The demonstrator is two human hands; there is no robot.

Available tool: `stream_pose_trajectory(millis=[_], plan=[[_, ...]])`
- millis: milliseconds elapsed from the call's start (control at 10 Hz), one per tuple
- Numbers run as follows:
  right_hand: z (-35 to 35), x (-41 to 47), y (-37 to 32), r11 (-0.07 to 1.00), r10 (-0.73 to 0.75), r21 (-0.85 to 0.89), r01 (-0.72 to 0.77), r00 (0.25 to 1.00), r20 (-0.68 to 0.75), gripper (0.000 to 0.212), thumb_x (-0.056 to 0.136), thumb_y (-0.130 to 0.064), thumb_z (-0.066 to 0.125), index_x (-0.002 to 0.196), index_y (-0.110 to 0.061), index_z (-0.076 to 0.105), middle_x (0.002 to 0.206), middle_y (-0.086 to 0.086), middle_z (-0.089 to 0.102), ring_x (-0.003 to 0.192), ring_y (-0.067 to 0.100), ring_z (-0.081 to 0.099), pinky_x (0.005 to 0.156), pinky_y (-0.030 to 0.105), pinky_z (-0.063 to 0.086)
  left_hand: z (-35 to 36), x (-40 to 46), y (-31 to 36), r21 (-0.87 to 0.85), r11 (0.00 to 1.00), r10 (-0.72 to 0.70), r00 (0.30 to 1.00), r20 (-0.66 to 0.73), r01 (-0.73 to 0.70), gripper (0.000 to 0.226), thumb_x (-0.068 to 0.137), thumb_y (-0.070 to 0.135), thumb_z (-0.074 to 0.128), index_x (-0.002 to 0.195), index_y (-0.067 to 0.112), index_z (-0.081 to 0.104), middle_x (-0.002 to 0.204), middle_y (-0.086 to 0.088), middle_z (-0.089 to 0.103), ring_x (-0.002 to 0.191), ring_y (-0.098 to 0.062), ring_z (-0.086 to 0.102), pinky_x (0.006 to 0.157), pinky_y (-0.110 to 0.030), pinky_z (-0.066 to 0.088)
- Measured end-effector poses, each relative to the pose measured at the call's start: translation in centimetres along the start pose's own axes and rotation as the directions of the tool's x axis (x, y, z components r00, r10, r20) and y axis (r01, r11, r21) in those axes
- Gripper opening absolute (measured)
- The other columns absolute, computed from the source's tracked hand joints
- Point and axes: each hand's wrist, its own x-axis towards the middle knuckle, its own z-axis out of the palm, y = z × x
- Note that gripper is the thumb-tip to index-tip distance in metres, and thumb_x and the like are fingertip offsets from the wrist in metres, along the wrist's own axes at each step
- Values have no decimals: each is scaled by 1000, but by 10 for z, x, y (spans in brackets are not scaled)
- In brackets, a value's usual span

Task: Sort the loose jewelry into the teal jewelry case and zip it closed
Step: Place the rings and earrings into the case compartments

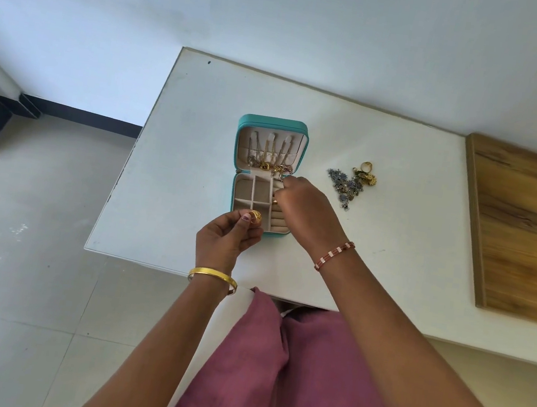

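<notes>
the left hand (225,232) pinches a gold ring (255,218) just short of the case (272,122), best pressed upright into the ring rolls (277,220) under the right hand (301,204), whose grip i cannot tell.

The open jewelry case (266,175) lies on the bench (181,157), its lid beyond both hands with necklaces (268,159) in it. The right hand (307,208) reaches over the case's right-side ring rolls (277,220). The left hand (225,235), at the case's near edge, pinches a ring (255,217). Right of the right hand, well apart, loose jewelry (351,183) lies on the bench.
</notes>
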Motion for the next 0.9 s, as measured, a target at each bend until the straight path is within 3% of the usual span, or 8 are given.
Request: stream_pose_trajectory(millis=[100, 200, 400, 500, 600, 700, 800, 900], plan=[[9, 2, 12, 987, 66, 144, -65, 998, -1, 17, 83, 6, 52, 91, 3, 67, 92, 18, 62, 92, 32, 57, 68, 29, 42, 0, 0, 0, -3, 1000, -3, 1000, 0, 3, 12, 87, 2, 54, 83, 7, 64, 57, 4, 69, 57, -9, 67, 65, -22, 58], [9, 0, 15, 950, 127, 287, -125, 992, 11, 16, 86, -5, 57, 93, 0, 70, 92, 18, 66, 87, 29, 61, 74, 35, 50, 0, 0, 1, -3, 1000, -7, 1000, -2, 7, 13, 87, 1, 54, 82, 8, 64, 57, 4, 69, 57, -9, 67, 65, -22, 58], [8, 0, 21, 963, 127, 239, -125, 992, 5, 18, 88, -10, 56, 96, 0, 70, 93, 17, 64, 93, 29, 57, 75, 37, 49, 0, 0, 1, -7, 1000, -16, 1000, -10, 16, 13, 86, 1, 55, 81, 9, 64, 57, 4, 69, 57, -9, 67, 65, -22, 58], [9, 3, 20, 988, 74, 132, -77, 997, 28, 20, 89, -5, 52, 98, -2, 69, 95, 15, 61, 98, 27, 53, 70, 29, 42, 0, 0, 1, -14, 1000, -12, 1000, -5, 12, 13, 87, 0, 54, 82, 8, 64, 56, 4, 69, 56, -9, 66, 64, -21, 58], [9, 5, 14, 998, 34, 53, -35, 999, 20, 19, 85, 4, 50, 94, 2, 67, 94, 17, 60, 97, 30, 53, 65, 28, 32, 0, -1, 1, -8, 1000, -8, 1000, -9, 8, 11, 87, 1, 55, 84, 7, 64, 57, 4, 69, 56, -9, 66, 63, -21, 58], [10, 5, 8, 999, -13, 29, 14, 999, -34, 18, 76, 10, 55, 87, 2, 67, 83, 19, 62, 87, 35, 56, 60, 29, 34, 0, -1, 1, -6, 1000, -8, 1000, -8, 8, 12, 87, 1, 54, 84, 7, 64, 57, 4, 69, 57, -9, 66, 63, -20, 58], [11, 3, 10, 996, 8, 84, -1, 997, -74, 16, 75, 9, 60, 89, 2, 63, 81, 19, 65, 82, 34, 58, 59, 30, 38, 0, -1, 1, -8, 1000, -8, 1000, -4, 8, 11, 86, 0, 54, 84, 6, 64, 57, 4, 69, 57, -9, 67, 63, -21, 58], [7, 1, 10, 991, 9, 130, -1, 998, -61, 7, 74, 9, 63, 78, 3, 62, 76, 19, 65, 77, 34, 59, 59, 26, 32, -1, 0, 1, -10, 1000, -6, 1000, -4, 6, 11, 86, 0, 54, 85, 5, 64, 57, 4, 69, 57, -9, 66, 63, -21, 58]])
